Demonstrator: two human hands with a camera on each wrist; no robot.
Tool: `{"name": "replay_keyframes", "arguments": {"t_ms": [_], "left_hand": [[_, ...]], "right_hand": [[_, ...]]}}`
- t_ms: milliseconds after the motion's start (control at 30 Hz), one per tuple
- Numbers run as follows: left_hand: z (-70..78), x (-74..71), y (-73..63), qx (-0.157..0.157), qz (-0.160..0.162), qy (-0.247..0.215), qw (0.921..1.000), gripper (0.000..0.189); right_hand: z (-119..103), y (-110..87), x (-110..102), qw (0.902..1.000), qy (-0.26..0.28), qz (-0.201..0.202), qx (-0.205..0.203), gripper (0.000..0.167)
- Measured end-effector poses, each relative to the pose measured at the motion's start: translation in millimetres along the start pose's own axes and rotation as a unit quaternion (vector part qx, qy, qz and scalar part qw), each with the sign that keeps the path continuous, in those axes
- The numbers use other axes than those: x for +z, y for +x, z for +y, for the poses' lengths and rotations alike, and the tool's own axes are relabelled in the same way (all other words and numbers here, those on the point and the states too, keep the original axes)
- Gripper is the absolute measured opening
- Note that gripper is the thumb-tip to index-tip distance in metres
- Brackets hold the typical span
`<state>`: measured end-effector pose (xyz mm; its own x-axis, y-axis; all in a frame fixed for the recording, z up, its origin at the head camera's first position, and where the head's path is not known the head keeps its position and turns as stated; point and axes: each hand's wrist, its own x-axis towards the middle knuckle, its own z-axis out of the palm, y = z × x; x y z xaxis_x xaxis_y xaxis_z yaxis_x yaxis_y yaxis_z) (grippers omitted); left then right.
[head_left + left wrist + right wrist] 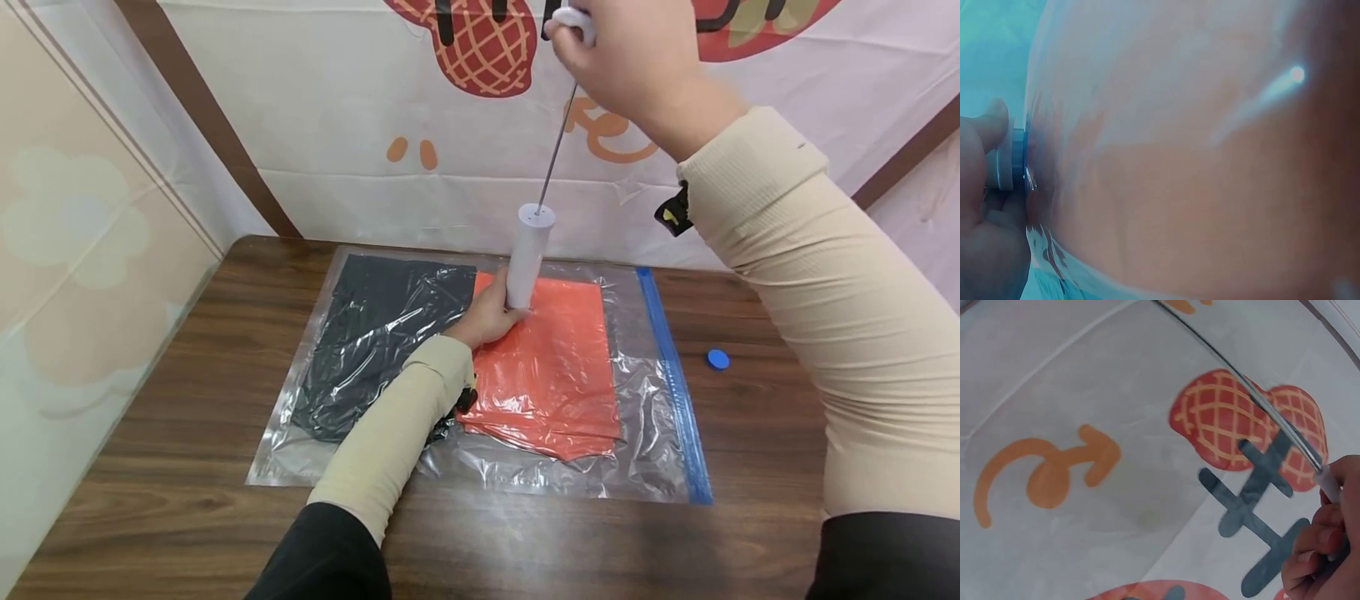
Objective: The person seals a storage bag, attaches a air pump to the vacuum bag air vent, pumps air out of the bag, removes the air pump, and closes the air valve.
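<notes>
A clear vacuum storage bag (645, 417) lies flat, with black folded fabric (390, 333) on its left and orange folded fabric (547, 375) on its right. A white hand pump (527, 260) stands on it, tilted slightly. My left hand (489, 317) grips the pump's lower end. Seen from the left wrist, that hand (991, 237) holds the pump's base against a blue valve (1019, 159) on the plastic. High above, my right hand (637, 58) grips the white handle (576, 23), its thin metal rod (557, 150) drawn far out. The right wrist view shows curled fingers (1316, 544) at the handle.
A blue zip strip (675, 383) closes off the bag's right edge. To its right, a small round blue cap (717, 359) rests on the brown wooden table (525, 550). A printed cloth backdrop (337, 108) hangs right behind the table, and a patterned panel (90, 250) borders the left.
</notes>
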<state>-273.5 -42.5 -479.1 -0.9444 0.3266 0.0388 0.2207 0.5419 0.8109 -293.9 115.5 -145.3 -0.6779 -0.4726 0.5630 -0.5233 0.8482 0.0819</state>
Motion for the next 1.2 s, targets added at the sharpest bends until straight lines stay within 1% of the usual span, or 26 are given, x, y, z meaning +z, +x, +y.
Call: {"name": "replay_keyframes", "arguments": {"t_ms": [67, 200, 300, 400, 567, 667, 800, 933, 1067, 1200], "left_hand": [[-0.5, -0.3, -0.2, -0.001, 0.0, -0.001, 1.0, 0.079], [-0.1, -1.0, -1.1, -0.003, -0.005, -0.002, 1.0, 0.079], [0.4, -1.1, -2.2, -0.006, -0.006, -0.003, 1.0, 0.079], [0.7, -1.4, -3.6, -0.006, -0.005, -0.006, 1.0, 0.081], [0.7, -1.3, -3.3, -0.005, -0.003, -0.011, 0.9999, 0.079], [1.1, -0.7, -2.4, -0.007, -0.004, -0.01, 0.9999, 0.078], [1.0, 0.3, -2.4, -0.01, -0.006, -0.012, 0.9999, 0.078], [0.7, 0.2, -2.9, -0.011, -0.006, -0.013, 0.9998, 0.079], [-0.3, -0.3, -2.2, -0.005, -0.002, -0.013, 0.9999, 0.08], [-1.1, -1.6, -1.0, 0.006, 0.0, -0.016, 0.9999, 0.081]], "right_hand": [[-2.3, -5.7, 8.0, 0.9994, -0.007, -0.029, -0.018, 0.045], [-7.4, -19.2, 26.5, 0.9938, -0.012, -0.106, -0.03, 0.038], [-10.8, -27.3, 41.1, 0.9901, -0.015, -0.129, -0.052, 0.032], [-13.9, -34.7, 55.1, 0.9866, -0.014, -0.148, -0.068, 0.029], [-17.2, -45.5, 73.5, 0.9805, 0.002, -0.182, -0.074, 0.026], [-18.1, -51.2, 81.6, 0.9791, 0.011, -0.188, -0.076, 0.025], [-19.0, -57.8, 92.9, 0.979, 0.018, -0.186, -0.082, 0.024], [-19.5, -62.4, 102.9, 0.9794, 0.012, -0.179, -0.093, 0.024], [-20.9, -64.1, 107.7, 0.981, 0.012, -0.169, -0.095, 0.023], [-22.6, -63.9, 109.6, 0.9806, 0.022, -0.174, -0.086, 0.023]]}}
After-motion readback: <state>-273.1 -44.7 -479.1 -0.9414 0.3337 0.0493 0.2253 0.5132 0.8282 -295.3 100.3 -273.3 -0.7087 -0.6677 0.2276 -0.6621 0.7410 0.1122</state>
